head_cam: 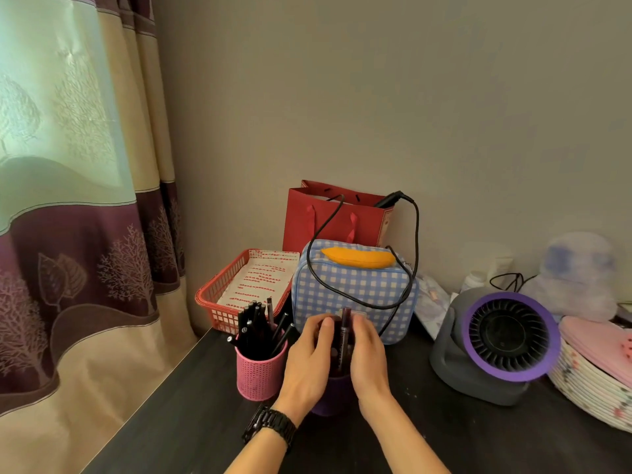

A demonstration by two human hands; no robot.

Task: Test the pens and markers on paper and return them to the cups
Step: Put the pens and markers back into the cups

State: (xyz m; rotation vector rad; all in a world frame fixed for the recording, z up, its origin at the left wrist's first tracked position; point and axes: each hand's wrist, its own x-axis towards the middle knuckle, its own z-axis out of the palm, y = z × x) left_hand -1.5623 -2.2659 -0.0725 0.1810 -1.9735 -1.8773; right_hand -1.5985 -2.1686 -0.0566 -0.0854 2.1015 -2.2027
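Dark-topped desk against a plain wall. The markers stood bunched in the purple cup, just beside the pink cup of black pens. The left hand curled round the bunch. The right hand lay against it; its grip could not be determined. Judged light, rigid and smooth-barrelled, so liable to slip; best pinched singly at mid-barrel.

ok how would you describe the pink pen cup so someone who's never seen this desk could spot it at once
Find the dark desk by the curtain, then the red basket at its back corner. Directly in front of that basket stands the pink mesh cup, left of the left hand. Unlike the purple cup beside it, it is pink, perforated and bristling with black pens.
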